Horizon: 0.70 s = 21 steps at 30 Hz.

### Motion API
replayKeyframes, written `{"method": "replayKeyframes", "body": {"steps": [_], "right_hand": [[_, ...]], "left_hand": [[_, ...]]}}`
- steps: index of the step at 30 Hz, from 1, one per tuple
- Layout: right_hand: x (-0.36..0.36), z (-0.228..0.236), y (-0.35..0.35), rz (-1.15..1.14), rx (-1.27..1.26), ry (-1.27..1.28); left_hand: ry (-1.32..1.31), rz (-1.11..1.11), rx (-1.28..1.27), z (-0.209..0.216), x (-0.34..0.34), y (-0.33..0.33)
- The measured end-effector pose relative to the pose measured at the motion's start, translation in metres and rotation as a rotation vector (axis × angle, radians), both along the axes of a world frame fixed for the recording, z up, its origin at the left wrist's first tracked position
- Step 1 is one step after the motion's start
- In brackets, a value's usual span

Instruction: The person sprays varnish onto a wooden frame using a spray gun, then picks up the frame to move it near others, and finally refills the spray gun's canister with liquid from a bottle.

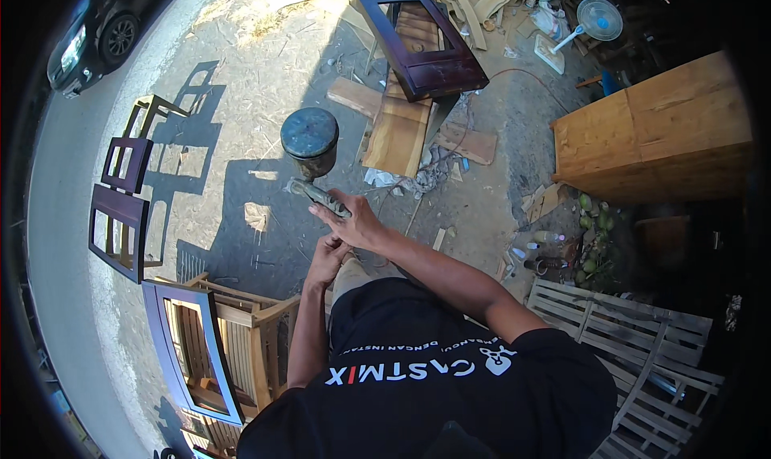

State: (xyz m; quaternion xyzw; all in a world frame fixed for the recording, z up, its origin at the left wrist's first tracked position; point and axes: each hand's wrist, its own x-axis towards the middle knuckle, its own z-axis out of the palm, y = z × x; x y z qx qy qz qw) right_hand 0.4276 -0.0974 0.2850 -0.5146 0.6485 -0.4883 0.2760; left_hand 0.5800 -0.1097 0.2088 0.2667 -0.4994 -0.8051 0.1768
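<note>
My right hand [359,224] is closed round a long, mottled grey thing [320,195] with a paler tip; its kind does not show clearly. Just below it, close to my beige trouser leg [350,276], my left hand [328,260] has its fingers curled together. Whatever is between those fingers, if anything, is hidden. Beyond the grey thing's tip stands a dark round bucket [320,162] with a blue-grey top [309,132].
Ahead, a dark purple-brown frame [446,75] lies on a wooden plank [393,134]. Similar frames [128,206] lean at the left, one [213,298] against slatted wooden furniture [261,330]. At right are a wooden cabinet [634,130], a fan [599,19] and a slatted pallet [618,330].
</note>
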Motion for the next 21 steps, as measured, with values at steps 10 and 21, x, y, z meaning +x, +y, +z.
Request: {"method": "replayKeyframes", "body": {"steps": [10, 21], "right_hand": [[-0.013, 0.026, -0.047, -0.182, 0.021, -0.097], [-0.098, 0.027, -0.007, -0.406, 0.078, -0.059]], "left_hand": [[0.041, -0.169, -0.047, -0.003, -0.022, -0.077], [-0.121, -0.344, -0.095, 0.027, -0.092, -0.079]]}}
